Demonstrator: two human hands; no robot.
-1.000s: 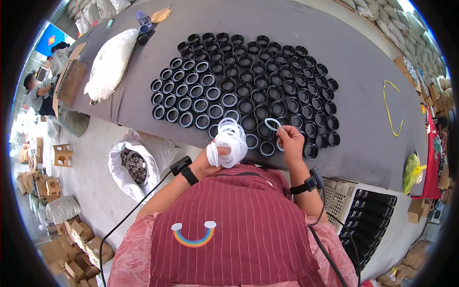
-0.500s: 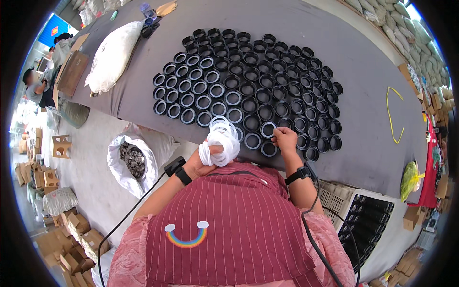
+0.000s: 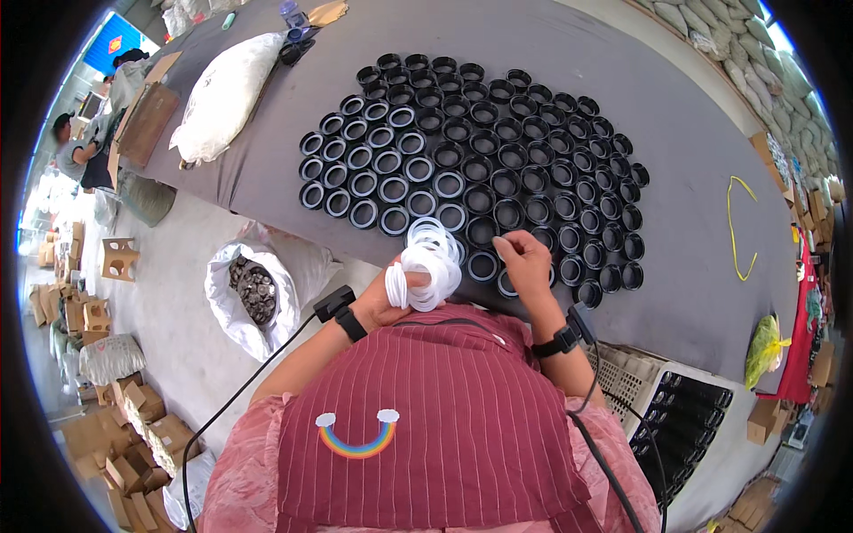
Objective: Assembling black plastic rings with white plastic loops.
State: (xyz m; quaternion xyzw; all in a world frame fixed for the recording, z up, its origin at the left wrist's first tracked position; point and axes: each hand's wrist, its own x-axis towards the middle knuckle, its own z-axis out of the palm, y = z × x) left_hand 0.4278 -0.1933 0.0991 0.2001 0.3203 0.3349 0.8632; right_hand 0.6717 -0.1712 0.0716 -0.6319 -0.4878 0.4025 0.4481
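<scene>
My left hand (image 3: 378,302) is closed around a loose bunch of thin white rings (image 3: 433,265), held at the near table edge in front of my apron. My right hand (image 3: 528,265) hovers over the near rows of black round caps (image 3: 508,213), thumb and fingers pinched together. Whatever sits in that pinch, if anything, is too small to make out. The hand hides a few caps beneath it. Caps on the left side, such as one pale-rimmed cap (image 3: 394,187), show a light ring inside; many to the right look plain black.
A full white sack (image 3: 229,98) lies at the table's far left. Below the left edge stands an open white bag (image 3: 253,293) of dark metallic pieces. A crate (image 3: 680,426) with black parts is at my right. Yellow cord (image 3: 730,229) lies on the right. Another person (image 3: 75,153) is far left.
The whole view has shifted slightly, moving the table rightward in the picture. My right hand has moved a little left across the caps. The left hand still grips the white rings.
</scene>
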